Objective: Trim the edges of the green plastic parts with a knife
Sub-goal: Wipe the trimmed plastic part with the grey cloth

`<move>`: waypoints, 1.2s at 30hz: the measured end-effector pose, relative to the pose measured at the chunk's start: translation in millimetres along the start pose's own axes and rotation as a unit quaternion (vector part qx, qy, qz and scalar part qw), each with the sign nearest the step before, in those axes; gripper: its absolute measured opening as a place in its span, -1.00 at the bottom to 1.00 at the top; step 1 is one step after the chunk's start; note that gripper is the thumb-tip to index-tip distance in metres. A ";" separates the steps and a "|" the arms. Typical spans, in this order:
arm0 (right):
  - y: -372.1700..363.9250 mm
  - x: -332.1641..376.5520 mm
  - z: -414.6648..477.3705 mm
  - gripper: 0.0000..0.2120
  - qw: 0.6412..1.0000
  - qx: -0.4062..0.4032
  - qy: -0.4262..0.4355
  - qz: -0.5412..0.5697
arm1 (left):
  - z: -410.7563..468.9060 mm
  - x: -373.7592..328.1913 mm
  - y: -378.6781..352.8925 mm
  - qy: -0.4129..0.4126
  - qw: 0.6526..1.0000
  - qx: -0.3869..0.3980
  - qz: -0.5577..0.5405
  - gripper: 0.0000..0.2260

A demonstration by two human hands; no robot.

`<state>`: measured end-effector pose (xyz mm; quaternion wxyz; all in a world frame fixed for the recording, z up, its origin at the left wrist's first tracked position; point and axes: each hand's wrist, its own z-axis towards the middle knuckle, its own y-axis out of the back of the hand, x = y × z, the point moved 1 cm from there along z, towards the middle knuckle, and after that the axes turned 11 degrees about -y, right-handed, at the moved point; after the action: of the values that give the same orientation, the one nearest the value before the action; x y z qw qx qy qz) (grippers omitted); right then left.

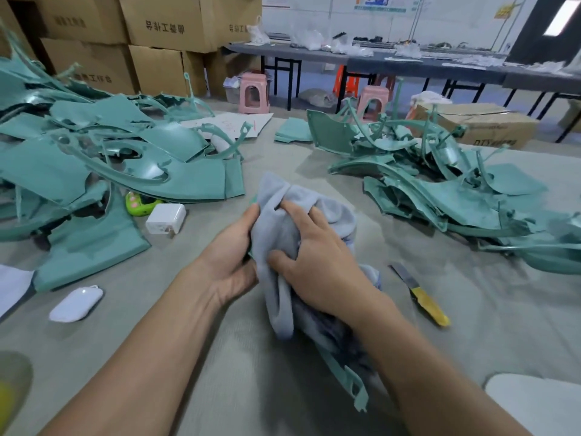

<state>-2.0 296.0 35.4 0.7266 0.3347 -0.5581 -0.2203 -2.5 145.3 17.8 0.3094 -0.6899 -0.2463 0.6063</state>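
Green plastic part is held mid-table, mostly wrapped in grey cloth; only a thin, jagged-edged end is exposed below. Cloth is gripped by left hand and right hand. Yellow-handled knife is lying beside, untouched.

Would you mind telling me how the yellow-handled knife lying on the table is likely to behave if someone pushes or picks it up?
The knife looks flat and slim, so it should probably slide rather than roll on the grey table cover. It seems rigid and likely light. Its bare blade points away from the right hand, so gripping the yellow handle seems safer.
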 end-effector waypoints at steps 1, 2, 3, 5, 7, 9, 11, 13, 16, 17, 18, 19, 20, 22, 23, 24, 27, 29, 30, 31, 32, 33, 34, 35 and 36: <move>-2.5 1.7 5.8 -0.37 1.000 -0.022 -0.007 -0.009 | 0.7 0.7 -2.7 -0.011 1.000 -0.001 0.001 -0.50; -4.9 3.0 12.7 -0.42 0.999 -0.039 -0.023 -0.022 | 1.9 2.0 -4.2 -0.023 1.000 -0.011 0.009 -0.53; -6.6 4.2 20.4 -0.47 0.997 -0.051 -0.046 -0.032 | 3.3 2.8 -4.1 -0.035 0.999 -0.026 0.022 -0.57; -8.4 6.1 33.6 -0.55 0.991 -0.077 -0.102 -0.025 | 5.7 4.1 -0.6 -0.053 0.996 -0.064 0.043 -0.63; -9.5 6.6 35.8 -0.58 0.988 -0.096 -0.119 -0.023 | 7.0 3.9 2.9 -0.053 0.994 -0.078 0.056 -0.62; -8.5 6.8 29.5 -0.61 0.989 -0.097 -0.087 -0.063 | 8.0 3.8 5.0 -0.044 0.996 -0.059 0.054 -0.60; -4.6 5.3 22.7 -0.79 0.993 -0.089 -0.032 -0.076 | 10.4 3.3 7.8 -0.041 0.997 -0.048 0.051 -0.58; 2.0 6.0 15.1 -0.81 0.997 -0.047 0.015 -0.066 | 12.1 3.4 8.7 -0.028 0.997 -0.051 0.049 -0.56; 10.9 6.5 7.7 -0.74 0.987 0.036 0.034 -0.152 | 12.5 2.1 7.3 -0.023 0.996 -0.072 0.044 -0.51; 14.3 6.5 5.0 -0.67 0.980 0.050 0.035 -0.187 | 12.7 2.4 7.1 -0.026 0.995 -0.081 0.046 -0.47; 18.4 6.7 3.0 -0.63 0.977 0.067 0.026 -0.201 | 12.3 2.5 6.9 -0.029 0.994 -0.090 0.049 -0.44; 23.0 7.7 0.6 -0.63 0.974 0.086 0.016 -0.207 | 11.9 2.5 6.0 -0.033 0.993 -0.102 0.050 -0.44; 27.7 8.7 -2.7 -0.64 0.971 0.105 0.006 -0.214 | 11.6 2.3 5.6 -0.038 0.991 -0.114 0.051 -0.45; 36.6 12.2 -10.4 -0.73 0.962 0.138 -0.010 -0.236 | 11.5 1.4 5.0 -0.043 0.988 -0.135 0.065 -0.57; 42.0 13.8 -13.4 -0.81 0.957 0.155 -0.018 -0.243 | 10.8 1.0 4.1 -0.042 0.986 -0.141 0.080 -0.64; 47.9 15.9 -16.1 -0.87 0.953 0.173 -0.026 -0.246 | 10.2 1.0 3.4 -0.040 0.984 -0.145 0.094 -0.70; 59.9 26.7 -30.7 -0.84 0.918 0.253 -0.023 -0.303 | 8.3 0.7 1.7 -0.052 0.978 -0.166 0.118 -0.80; 62.1 35.0 -42.1 -0.80 0.893 0.284 0.004 -0.350 | 9.0 -2.1 1.0 -0.074 0.974 -0.184 0.112 -0.82; 61.7 40.4 -47.6 -0.79 0.885 0.289 0.021 -0.363 | 9.5 -4.3 1.5 -0.090 0.972 -0.189 0.107 -0.83; 61.0 46.4 -51.8 -0.80 0.880 0.298 0.032 -0.368 | 10.4 -6.0 2.3 -0.109 0.970 -0.191 0.107 -0.83; 60.8 52.4 -55.0 -0.83 0.874 0.316 0.038 -0.367 | 10.8 -7.7 3.1 -0.132 0.966 -0.192 0.110 -0.84; 60.9 58.5 -57.8 -0.87 0.867 0.342 0.038 -0.361 | 10.8 -9.3 3.5 -0.154 0.963 -0.191 0.110 -0.84; 60.8 62.9 -60.0 -0.90 0.858 0.366 0.036 -0.358 | 10.0 -10.6 3.2 -0.172 0.962 -0.185 0.106 -0.84; 61.2 64.7 -62.1 -0.87 0.853 0.382 0.031 -0.355 | 9.7 -11.5 2.8 -0.185 0.962 -0.175 0.100 -0.84; 63.0 64.3 -64.2 -0.82 0.850 0.388 0.023 -0.355 | 9.4 -13.2 2.6 -0.194 0.962 -0.165 0.094 -0.83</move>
<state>74.2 309.5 114.4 0.4225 0.7696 -0.4246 -0.2210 -13.8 135.2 24.2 0.0795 -0.6203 -0.3324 0.7060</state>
